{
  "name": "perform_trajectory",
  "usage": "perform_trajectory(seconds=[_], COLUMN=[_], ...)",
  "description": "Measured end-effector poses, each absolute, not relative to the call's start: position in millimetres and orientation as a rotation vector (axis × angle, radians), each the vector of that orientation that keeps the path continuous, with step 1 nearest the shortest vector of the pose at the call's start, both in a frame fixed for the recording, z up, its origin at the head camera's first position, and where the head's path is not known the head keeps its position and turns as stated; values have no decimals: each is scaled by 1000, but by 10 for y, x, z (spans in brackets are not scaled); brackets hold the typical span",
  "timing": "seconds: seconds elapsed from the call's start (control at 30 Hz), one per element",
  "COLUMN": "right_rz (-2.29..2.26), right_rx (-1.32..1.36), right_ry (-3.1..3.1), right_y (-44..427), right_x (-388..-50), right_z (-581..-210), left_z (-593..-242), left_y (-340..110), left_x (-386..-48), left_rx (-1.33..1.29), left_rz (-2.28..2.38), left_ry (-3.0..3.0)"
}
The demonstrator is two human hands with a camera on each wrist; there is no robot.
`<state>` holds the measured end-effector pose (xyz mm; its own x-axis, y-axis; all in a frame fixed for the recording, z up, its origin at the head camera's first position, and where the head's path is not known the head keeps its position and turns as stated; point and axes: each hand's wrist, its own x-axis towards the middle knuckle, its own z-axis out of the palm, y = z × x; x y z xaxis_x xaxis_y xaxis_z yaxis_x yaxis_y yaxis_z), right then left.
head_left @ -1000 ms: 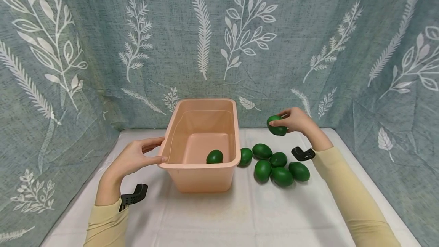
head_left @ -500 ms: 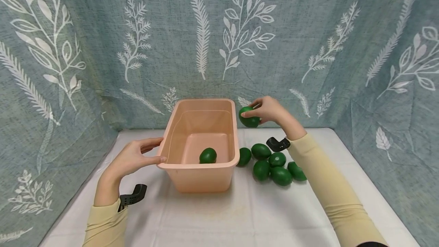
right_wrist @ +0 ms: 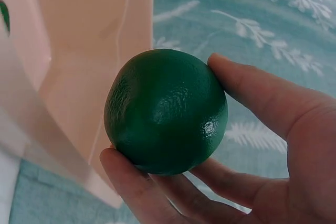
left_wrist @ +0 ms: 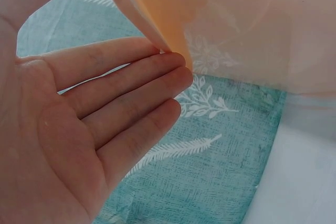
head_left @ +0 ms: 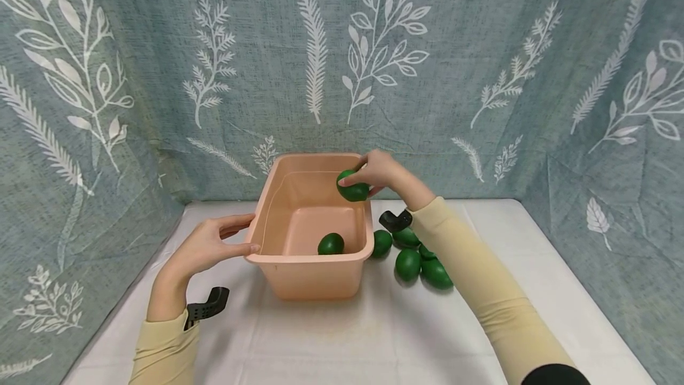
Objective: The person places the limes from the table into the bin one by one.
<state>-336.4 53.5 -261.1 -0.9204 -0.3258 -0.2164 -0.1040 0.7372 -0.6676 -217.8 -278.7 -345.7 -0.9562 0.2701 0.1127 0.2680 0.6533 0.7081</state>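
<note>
A peach plastic bin (head_left: 315, 278) stands on the table, with one green lime (head_left: 331, 244) on its floor near the front. My right hand (head_left: 382, 170) holds another lime (head_left: 352, 186) over the bin's right rim, toward the back. Close up in the right wrist view, thumb and fingers pinch this glossy, dimpled lime (right_wrist: 165, 111) from either side. At the bin's left, my left hand (head_left: 208, 245) touches the rim, its thumb at the front corner. The left wrist view has its fingers (left_wrist: 131, 85) nearly straight, tips against the bin's rim.
Several more limes (head_left: 408, 265) lie clustered to the right of the bin, some partly hidden under my right forearm. One lime (head_left: 382, 243) sits close against the bin's right side. A patterned teal cloth (head_left: 454, 76) hangs behind the white-covered table (head_left: 320, 343).
My right hand has carried its lime leftward, from above the right side of the table to over the bin. The lime inside rolled left, then back slightly right. My left hand stays put.
</note>
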Motion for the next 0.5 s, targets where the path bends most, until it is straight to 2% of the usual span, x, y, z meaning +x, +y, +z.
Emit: perform_trajectory(seconds=[0.5], right_rz=[-1140], right_rx=[-330], right_ry=[2498], right_y=[331], right_x=[-3471], right_z=[-2755], left_z=[-3456], left_y=[-2787], left_x=[-2170], left_rx=[457], left_rz=[1223], left_ry=[2851])
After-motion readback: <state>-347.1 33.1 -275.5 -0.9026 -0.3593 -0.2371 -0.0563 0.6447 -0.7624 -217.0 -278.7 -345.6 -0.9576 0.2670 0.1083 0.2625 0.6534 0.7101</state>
